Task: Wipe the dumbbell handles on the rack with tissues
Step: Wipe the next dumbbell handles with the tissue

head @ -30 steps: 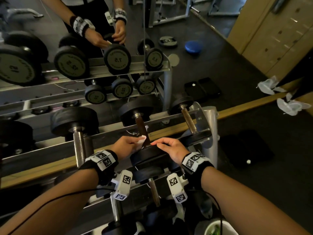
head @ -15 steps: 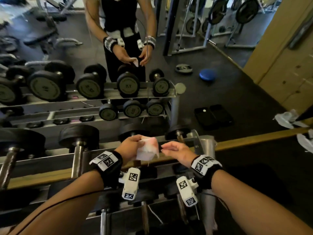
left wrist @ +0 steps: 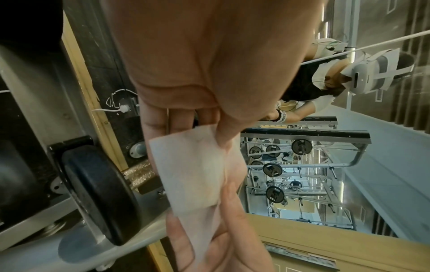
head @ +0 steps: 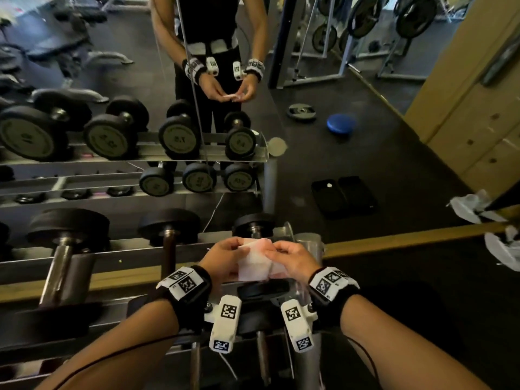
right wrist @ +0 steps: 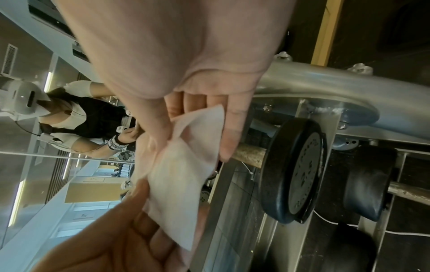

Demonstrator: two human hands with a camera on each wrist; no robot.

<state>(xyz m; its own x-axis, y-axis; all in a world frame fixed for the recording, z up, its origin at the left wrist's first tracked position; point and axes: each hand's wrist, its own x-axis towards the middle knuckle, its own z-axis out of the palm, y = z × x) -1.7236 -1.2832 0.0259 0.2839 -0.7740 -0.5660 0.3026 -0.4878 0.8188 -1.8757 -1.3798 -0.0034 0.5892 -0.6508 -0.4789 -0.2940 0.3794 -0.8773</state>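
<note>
Above the grey steel dumbbell rack [head: 118, 256], beside its end black-headed dumbbell [head: 254, 223], my left hand [head: 225, 258] and right hand [head: 292, 258] both pinch one thin white folded tissue [head: 257, 261] between thumb and curled fingers.

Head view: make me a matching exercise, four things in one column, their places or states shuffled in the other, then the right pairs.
Things:
1. tissue
2. blue disc
3. crumpled tissues
4. rightmost dumbbell

Places or states:
A. on the rack, just beyond the hands
B. lying discarded at the far right
C. held by both the left hand and right hand
D. on the dark floor seen in the mirror

Pairs: 1-C, 2-D, 3-B, 4-A
</note>
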